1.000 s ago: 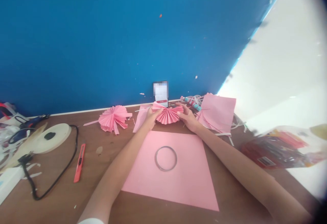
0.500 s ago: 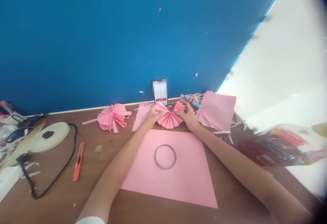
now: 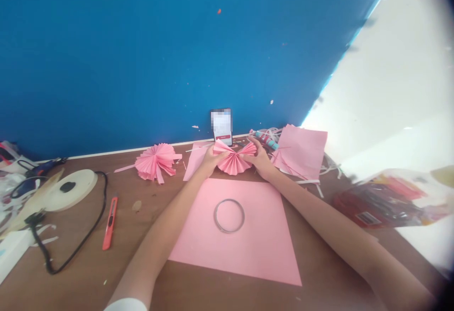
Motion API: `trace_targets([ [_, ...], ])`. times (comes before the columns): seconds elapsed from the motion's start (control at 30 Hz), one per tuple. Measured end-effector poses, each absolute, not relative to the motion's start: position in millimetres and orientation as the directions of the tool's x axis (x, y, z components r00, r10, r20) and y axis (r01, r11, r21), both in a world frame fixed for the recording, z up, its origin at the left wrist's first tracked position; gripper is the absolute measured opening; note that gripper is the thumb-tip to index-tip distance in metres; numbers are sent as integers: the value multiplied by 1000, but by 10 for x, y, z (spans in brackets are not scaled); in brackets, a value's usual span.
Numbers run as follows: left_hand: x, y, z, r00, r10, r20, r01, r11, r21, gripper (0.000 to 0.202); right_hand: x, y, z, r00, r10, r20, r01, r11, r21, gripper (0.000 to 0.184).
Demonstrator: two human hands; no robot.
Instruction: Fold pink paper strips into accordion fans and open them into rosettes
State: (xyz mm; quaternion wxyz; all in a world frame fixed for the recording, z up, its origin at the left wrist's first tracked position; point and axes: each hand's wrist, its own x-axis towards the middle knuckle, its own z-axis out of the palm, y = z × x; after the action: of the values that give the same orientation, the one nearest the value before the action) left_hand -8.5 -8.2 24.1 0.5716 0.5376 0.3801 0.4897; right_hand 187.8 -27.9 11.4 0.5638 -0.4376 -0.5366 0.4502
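Observation:
Between my two hands a pleated pink paper fan (image 3: pixel 234 163) is spread out, its folds meeting near the top middle. My left hand (image 3: pixel 212 158) grips its left edge, and my right hand (image 3: pixel 260 159) grips the right side, with thumb and fingers around the folds. Just below lies a flat pink paper sheet (image 3: pixel 244 254) on the table, with a thin grey metal ring (image 3: pixel 229 216) on top of it. Left of my hands rests another pleated pink paper piece (image 3: pixel 156 162), opened into a rosette with paper strips on it.
A phone (image 3: pixel 222 126) leans on the blue wall behind the fan. Pink sheets (image 3: pixel 303 150) are stacked at right, near a plastic-wrapped package (image 3: pixel 383 202). At left are a red box cutter (image 3: pixel 110 223), a cream tape-like roll (image 3: pixel 73 190) and a black cable (image 3: pixel 85 247).
The right part of the fan has spread lower and flatter, and its folds draw closer together at the middle. Both hands keep their hold; the view has shifted slightly.

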Motion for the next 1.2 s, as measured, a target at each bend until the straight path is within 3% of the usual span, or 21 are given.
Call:
trace_targets([
  [0.23, -106, -97, 258, 295, 953, 65, -147, -22, 989, 57, 1879, -277, 114, -42, 993, 115, -223, 103, -969, 76],
  [0.5, -139, -110, 284, 395, 918, 37, -122, 12, 992, 62, 1984, -259, 188, -276, 960, 52, -307, -37, -951, 63],
  [0.73, -221, -100, 325, 484, 875, 6, -22, 5, 1000, 58, 2044, -273, 239, -416, 909, 32, -156, -36, -987, 63],
  [1.0, -231, -82, 322, 555, 832, -17, -11, 28, 1000, 54, 2014, -271, 292, -334, 941, 45, -50, 30, -998, 62],
  [1.2, -228, -79, 331, 526, 850, 39, 41, -71, 997, 65, 1982, -265, 355, -365, 919, 147, 136, 208, -969, 62],
])
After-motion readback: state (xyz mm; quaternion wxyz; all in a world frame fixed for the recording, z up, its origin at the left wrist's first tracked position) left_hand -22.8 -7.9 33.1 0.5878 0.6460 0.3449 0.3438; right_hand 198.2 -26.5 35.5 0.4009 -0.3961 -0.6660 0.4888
